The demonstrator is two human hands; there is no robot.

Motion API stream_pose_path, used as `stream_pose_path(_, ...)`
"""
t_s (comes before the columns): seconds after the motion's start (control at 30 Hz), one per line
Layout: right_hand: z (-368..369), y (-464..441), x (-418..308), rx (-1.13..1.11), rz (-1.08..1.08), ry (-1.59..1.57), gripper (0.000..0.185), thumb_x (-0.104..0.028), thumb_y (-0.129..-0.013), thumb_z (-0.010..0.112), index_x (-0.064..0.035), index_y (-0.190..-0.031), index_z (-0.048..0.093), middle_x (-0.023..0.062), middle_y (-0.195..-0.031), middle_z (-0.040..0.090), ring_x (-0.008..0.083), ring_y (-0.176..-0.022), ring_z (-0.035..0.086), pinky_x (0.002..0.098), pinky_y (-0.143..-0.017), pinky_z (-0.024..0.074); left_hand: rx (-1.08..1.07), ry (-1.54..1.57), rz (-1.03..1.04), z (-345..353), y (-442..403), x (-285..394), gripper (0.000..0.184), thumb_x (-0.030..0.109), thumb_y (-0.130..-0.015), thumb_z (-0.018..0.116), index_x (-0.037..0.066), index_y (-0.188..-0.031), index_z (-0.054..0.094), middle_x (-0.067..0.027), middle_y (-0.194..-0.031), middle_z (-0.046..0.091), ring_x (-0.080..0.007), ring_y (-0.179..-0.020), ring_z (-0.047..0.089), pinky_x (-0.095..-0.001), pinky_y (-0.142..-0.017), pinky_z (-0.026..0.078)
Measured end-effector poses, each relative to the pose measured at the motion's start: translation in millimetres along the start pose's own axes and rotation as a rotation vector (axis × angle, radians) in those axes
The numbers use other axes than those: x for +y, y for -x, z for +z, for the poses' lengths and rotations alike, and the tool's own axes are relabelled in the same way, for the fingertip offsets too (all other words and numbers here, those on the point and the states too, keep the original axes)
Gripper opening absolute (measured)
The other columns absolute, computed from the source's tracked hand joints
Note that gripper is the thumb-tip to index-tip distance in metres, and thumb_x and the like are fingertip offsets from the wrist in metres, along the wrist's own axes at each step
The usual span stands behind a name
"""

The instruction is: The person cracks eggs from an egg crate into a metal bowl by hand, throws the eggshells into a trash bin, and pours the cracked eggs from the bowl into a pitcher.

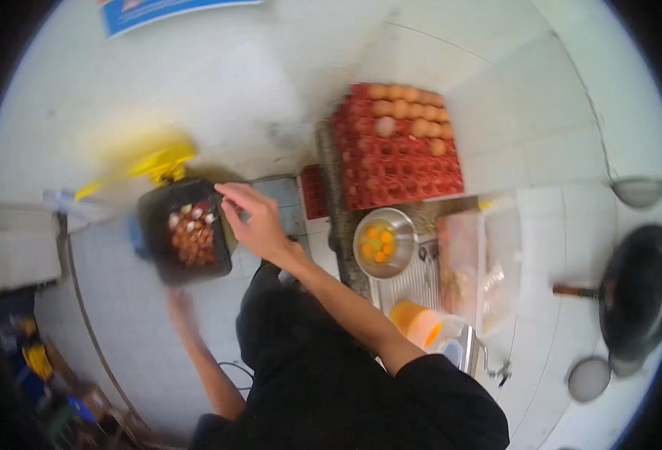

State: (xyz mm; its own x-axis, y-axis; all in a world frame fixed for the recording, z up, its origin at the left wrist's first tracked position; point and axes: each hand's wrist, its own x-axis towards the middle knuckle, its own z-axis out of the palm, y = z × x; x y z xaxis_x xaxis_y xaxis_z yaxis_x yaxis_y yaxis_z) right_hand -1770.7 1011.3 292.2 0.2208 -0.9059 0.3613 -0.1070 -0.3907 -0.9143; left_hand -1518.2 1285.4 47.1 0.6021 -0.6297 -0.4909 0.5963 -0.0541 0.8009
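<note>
My right hand (252,221) is over the right edge of a dark bin (155,251), its thumb and fingers apart with nothing between them. Brown eggshells (194,244) lie inside the bin. Below the bin's lower left edge, my left hand (181,309) is smeared by motion, so its fingers cannot be made out. A metal bowl (392,268) with several yolks stands on the counter to the right. Behind the bowl, brown eggs (400,109) sit in the far rows of a stack of red egg trays (387,176); the nearer cups hold none.
A yellow object (166,161) is behind the bin. Right of the bowl are a clear plastic container (500,262), an orange-filled jug (423,326) and a tap (500,369). A wok (635,289) and strainers (590,379) hang at the far right.
</note>
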Motion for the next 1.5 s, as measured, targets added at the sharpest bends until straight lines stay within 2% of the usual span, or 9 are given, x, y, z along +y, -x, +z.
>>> stream_pose_path(0.2,-218,-58,16,0.717,-0.05,0.65,0.02,-0.01,-0.085,0.072,-0.0017,-0.103,0.072,0.0162,-0.099,0.072,0.0318,-0.089,0.067,0.0402,-0.083,0.0521,-0.109,0.085,-0.132,51,-10,28,0.051,0.036,-0.099,0.063,0.005,-0.136,0.048,-0.0069,-0.123,0.054,-0.0208,-0.109,0.054,-0.0369,-0.099,0.044)
stream_pose_path(0.4,-357,-46,91,0.504,0.104,1.233,0.04,-0.023,-0.081,0.08,0.0014,-0.111,0.071,0.0194,-0.093,0.072,0.0352,-0.084,0.069,0.0386,-0.08,0.0544,-0.398,-0.327,-0.102,223,4,40,0.041,0.034,-0.099,0.064,0.005,-0.126,0.053,-0.0088,-0.108,0.059,-0.0212,-0.098,0.059,-0.0387,-0.093,0.05)
stream_pose_path(0.47,-363,-47,96,0.436,0.111,1.313,0.042,-0.024,-0.082,0.08,0.0017,-0.114,0.069,0.0173,-0.094,0.074,0.03,-0.084,0.07,0.0361,-0.078,0.0548,-0.5,-0.184,-0.239,277,18,28,0.033,0.032,-0.101,0.061,0.005,-0.12,0.057,-0.009,-0.106,0.061,-0.0211,-0.095,0.061,-0.0388,-0.093,0.051)
stream_pose_path(0.6,-369,-31,72,0.537,0.364,0.352,0.042,-0.013,-0.088,0.075,0.0018,-0.124,0.061,0.0148,-0.108,0.071,0.0199,-0.103,0.066,0.0276,-0.087,0.0519,-0.826,-0.186,-0.412,368,71,19,0.032,0.031,-0.103,0.056,0.005,-0.121,0.057,-0.0092,-0.107,0.061,-0.0195,-0.094,0.063,-0.0385,-0.088,0.055)
stream_pose_path(0.9,-320,73,-20,0.713,0.392,-0.511,0.042,0.004,-0.095,0.057,0.0015,-0.136,0.046,0.0172,-0.128,0.059,0.0319,-0.114,0.065,0.035,-0.1,0.0548,-1.154,-0.267,-0.746,464,160,-62,0.039,0.039,-0.106,0.047,0.004,-0.12,0.058,-0.0082,-0.108,0.061,-0.0203,-0.098,0.063,-0.0399,-0.093,0.054)
stream_pose_path(1.17,-287,131,-13,0.863,0.565,-0.056,0.045,-0.008,-0.098,0.061,0.0043,-0.139,0.047,0.0144,-0.132,0.059,0.0239,-0.118,0.061,0.0339,-0.098,0.0504,-1.163,-0.242,-0.846,512,183,-96,0.05,0.049,-0.105,0.043,0.003,-0.115,0.059,-0.0073,-0.099,0.061,-0.0191,-0.091,0.063,-0.0369,-0.088,0.055)
stream_pose_path(1.27,-261,129,-12,1.043,0.211,0.268,0.044,-0.011,-0.099,0.06,0.0048,-0.139,0.049,0.0168,-0.13,0.06,0.0248,-0.119,0.061,0.034,-0.099,0.049,-1.193,-0.274,-0.817,519,182,-114,0.05,0.049,-0.107,0.038,0.006,-0.113,0.061,-0.0079,-0.106,0.063,-0.0193,-0.099,0.062,-0.0387,-0.09,0.052)
stream_pose_path(1.37,-255,145,12,0.831,0.157,0.973,0.041,-0.011,-0.1,0.057,0.0044,-0.138,0.051,0.0184,-0.129,0.061,0.0257,-0.116,0.062,0.0347,-0.098,0.0491,-1.16,-0.242,-0.844,524,186,-127,0.05,0.049,-0.107,0.038,0.006,-0.113,0.061,-0.0085,-0.106,0.063,-0.0198,-0.102,0.062,-0.04,-0.09,0.052)
stream_pose_path(1.5,-258,157,44,0.821,0.41,0.566,0.045,-0.011,-0.1,0.061,0.0045,-0.14,0.05,0.0137,-0.131,0.061,0.0243,-0.109,0.065,0.033,-0.099,0.0487,-1.118,-0.263,-0.845,526,190,-124,0.049,0.048,-0.107,0.039,0.005,-0.112,0.061,-0.0084,-0.107,0.063,-0.0202,-0.102,0.061,-0.0413,-0.09,0.052)
